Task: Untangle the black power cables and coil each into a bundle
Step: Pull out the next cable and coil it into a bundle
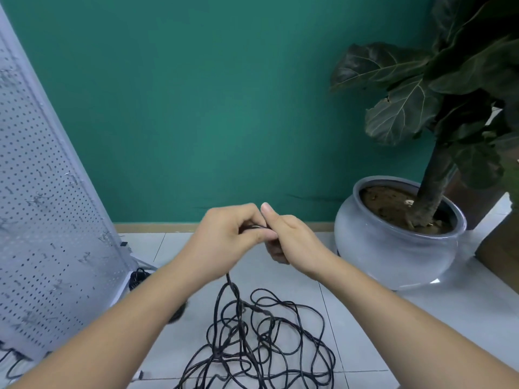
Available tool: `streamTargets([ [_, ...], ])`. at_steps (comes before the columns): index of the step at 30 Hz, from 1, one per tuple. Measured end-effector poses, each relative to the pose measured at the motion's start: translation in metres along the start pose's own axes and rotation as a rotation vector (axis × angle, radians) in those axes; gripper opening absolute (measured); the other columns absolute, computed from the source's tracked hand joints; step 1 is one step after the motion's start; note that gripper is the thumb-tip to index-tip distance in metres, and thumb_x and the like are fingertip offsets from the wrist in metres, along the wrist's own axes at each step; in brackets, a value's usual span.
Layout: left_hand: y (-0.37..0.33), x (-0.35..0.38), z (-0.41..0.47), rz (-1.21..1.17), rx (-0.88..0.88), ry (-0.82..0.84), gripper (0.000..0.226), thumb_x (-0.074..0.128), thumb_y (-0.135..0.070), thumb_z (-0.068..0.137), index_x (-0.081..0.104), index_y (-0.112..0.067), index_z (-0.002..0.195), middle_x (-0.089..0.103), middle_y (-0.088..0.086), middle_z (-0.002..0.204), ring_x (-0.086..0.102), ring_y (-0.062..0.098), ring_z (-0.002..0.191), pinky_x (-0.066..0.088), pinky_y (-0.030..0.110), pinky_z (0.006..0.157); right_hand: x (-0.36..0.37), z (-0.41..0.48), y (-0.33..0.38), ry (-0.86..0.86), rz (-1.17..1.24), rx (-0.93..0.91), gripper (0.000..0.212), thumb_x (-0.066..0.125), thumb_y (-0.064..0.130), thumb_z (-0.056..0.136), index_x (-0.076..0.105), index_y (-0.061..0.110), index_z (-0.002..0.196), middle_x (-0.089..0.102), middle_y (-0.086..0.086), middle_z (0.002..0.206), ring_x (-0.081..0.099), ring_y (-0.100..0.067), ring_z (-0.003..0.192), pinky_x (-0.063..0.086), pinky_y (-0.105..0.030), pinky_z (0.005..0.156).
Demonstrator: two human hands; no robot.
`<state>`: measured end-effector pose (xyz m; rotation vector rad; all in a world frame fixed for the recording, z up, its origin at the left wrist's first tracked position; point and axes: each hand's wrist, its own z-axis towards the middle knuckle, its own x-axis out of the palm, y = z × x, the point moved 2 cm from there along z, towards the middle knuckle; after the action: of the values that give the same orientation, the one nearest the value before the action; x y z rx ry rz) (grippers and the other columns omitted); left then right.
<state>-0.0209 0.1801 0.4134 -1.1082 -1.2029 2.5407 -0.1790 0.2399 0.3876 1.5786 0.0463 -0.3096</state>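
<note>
Both arms reach out in front of the person and the two hands meet in mid-air, touching, above the pale tiled floor (379, 332). The left hand (224, 237) has its fingers curled in and pinches a short length of black cable at the fingertips. The right hand (293, 240), just to the right of it, is closed round the same length, its fingers wrapped underneath and its thumb sticking straight up towards the wall. Only a sliver of cable shows between the two hands.

From under the left hand a single strand (230, 284) drops down and runs into the black power cables (266, 346). They lie on the floor nearer than the hands, between the two forearms, as a loose, wide tangle of loops crossing over one another. The tangle reaches the near edge of the view, so its near side is cut off. How many separate cables are in it I cannot tell.

Beyond the hands stands a plain teal wall (196, 108). To the right, on the floor against that wall, sits a round grey pot (365, 237) filled with brown soil, holding a plant (404, 108) with big dark leaves. On the left a white pegboard panel (42, 220) leans upward, and a small dark bundle of cable (138, 276) lies at its foot, well apart from the tangle.
</note>
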Motion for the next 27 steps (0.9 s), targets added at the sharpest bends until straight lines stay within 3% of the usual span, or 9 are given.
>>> streamTargets([
  [4,0.012,-0.012,0.008,-0.222,-0.060,-0.006,0.026,0.091,-0.028,0.079,0.068,-0.017,0.084,0.072,0.003,0.074,0.060,0.029,0.067,0.049,0.040,0.068,0.015,-0.011,0.012,0.132,0.206,0.088,0.060,0.037,0.067,0.109,0.041,0.021,0.070,0.031,0.000,0.062,0.022,-0.019,0.055,0.018,-0.032,0.054],
  [7,0.024,-0.020,0.016,-0.296,-0.103,-0.053,0.025,0.087,-0.020,0.083,0.063,-0.014,0.083,0.060,0.005,0.070,0.047,0.019,0.063,0.042,0.029,0.060,0.019,-0.021,0.020,0.238,0.279,0.118,0.059,0.041,0.063,0.109,0.045,0.016,0.073,0.030,-0.004,0.062,0.030,-0.020,0.052,0.025,-0.033,0.053],
  [9,0.032,-0.024,0.019,-0.376,-0.145,-0.070,0.029,0.081,-0.033,0.087,0.061,-0.012,0.084,0.060,0.008,0.068,0.047,0.021,0.063,0.042,0.029,0.060,0.024,-0.027,0.028,0.246,0.303,0.090,0.056,0.042,0.056,0.111,0.043,0.015,0.072,0.028,-0.004,0.061,0.029,-0.019,0.051,0.025,-0.032,0.053],
  [12,0.036,-0.016,0.019,-0.435,-0.200,-0.033,0.046,0.070,-0.055,0.097,0.060,-0.012,0.084,0.063,0.020,0.067,0.051,0.025,0.065,0.045,0.034,0.065,0.030,-0.032,0.038,0.151,0.296,0.005,0.058,0.039,0.053,0.113,0.040,0.015,0.069,0.027,-0.004,0.059,0.025,-0.019,0.052,0.023,-0.032,0.053],
  [16,0.039,0.024,0.010,-0.363,-0.323,0.064,0.053,0.039,-0.036,0.115,0.060,-0.022,0.069,0.065,0.012,0.070,0.053,0.022,0.067,0.050,0.039,0.068,0.026,-0.029,0.042,0.023,0.255,-0.129,0.061,0.040,0.050,0.115,0.040,0.012,0.068,0.026,-0.006,0.060,0.024,-0.020,0.054,0.020,-0.036,0.056],
  [18,0.042,0.045,0.001,-0.344,-0.391,0.142,0.054,0.033,-0.034,0.114,0.063,-0.023,0.071,0.061,0.015,0.069,0.053,0.022,0.066,0.047,0.046,0.072,0.018,-0.029,0.046,-0.048,0.259,-0.183,0.060,0.041,0.053,0.114,0.042,0.013,0.069,0.027,-0.007,0.062,0.027,-0.020,0.054,0.030,-0.034,0.052],
  [21,0.036,0.073,-0.014,-0.310,-0.440,0.252,0.067,0.025,-0.053,0.115,0.067,-0.014,0.080,0.051,0.006,0.061,0.047,0.021,0.060,0.038,0.033,0.066,-0.001,-0.027,0.055,-0.188,0.251,-0.230,0.057,0.038,0.050,0.116,0.044,0.013,0.072,0.032,-0.003,0.060,0.031,-0.021,0.056,0.032,-0.035,0.052],
  [23,0.028,0.094,-0.026,-0.333,-0.447,0.339,0.072,0.027,-0.062,0.112,0.067,-0.009,0.083,0.046,0.007,0.062,0.041,0.022,0.060,0.032,0.033,0.061,-0.015,-0.023,0.056,-0.276,0.241,-0.243,0.056,0.038,0.048,0.116,0.044,0.013,0.073,0.034,-0.001,0.059,0.032,-0.021,0.057,0.030,-0.031,0.053],
  [27,0.014,0.113,-0.040,-0.233,-0.361,0.406,0.046,0.043,-0.049,0.112,0.062,-0.022,0.081,0.049,-0.005,0.062,0.042,0.020,0.057,0.038,0.035,0.056,-0.038,-0.011,0.045,-0.384,0.070,-0.218,0.057,0.039,0.049,0.116,0.045,0.013,0.071,0.036,-0.007,0.062,0.035,-0.022,0.058,0.032,-0.031,0.055],
])
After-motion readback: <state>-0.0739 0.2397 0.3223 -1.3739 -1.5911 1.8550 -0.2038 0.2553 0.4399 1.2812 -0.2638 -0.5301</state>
